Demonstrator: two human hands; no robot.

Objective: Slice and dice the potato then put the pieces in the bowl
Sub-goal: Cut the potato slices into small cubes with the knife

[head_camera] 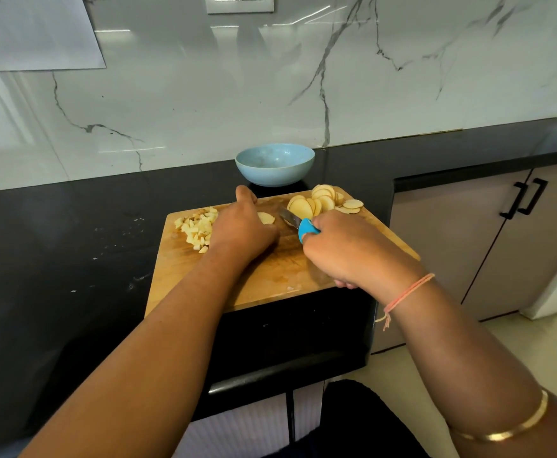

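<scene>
A wooden cutting board lies on the black counter. Diced potato pieces are heaped at its left side. Round potato slices are stacked at its far right corner. My left hand holds down a potato slice in the board's middle, fingers curled over it. My right hand grips the blue handle of a knife, whose blade points toward that slice. A light blue bowl stands just behind the board; it looks empty.
The black countertop carries small white specks left of the board. A marble backsplash rises behind. Grey cabinet doors with black handles stand to the right. The counter's front edge is just below the board.
</scene>
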